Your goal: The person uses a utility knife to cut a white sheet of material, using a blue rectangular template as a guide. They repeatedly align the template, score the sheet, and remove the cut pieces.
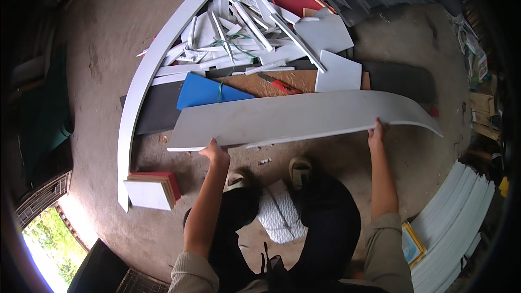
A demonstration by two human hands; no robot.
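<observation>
A long pale grey foam-like sheet (287, 114) spans in front of me, its right end curving down. My left hand (215, 151) is closed on its near edge close to the left end. Further right, my right hand (376, 132) grips the same edge; the fingers beneath the sheet are hidden. Just beyond it lie a blue triangular piece (209, 93) and a red utility knife (282, 84) on a brown board (247, 83). A white angled offcut (337, 71) rests by the board's right end.
White offcuts (239, 27) are heaped at the back. A long white strip (142, 92) runs along the left, near a stack of small blocks (149, 192). Stacked white sheets (453, 222) stand at the right. Between my feet sits a white textured block (279, 214).
</observation>
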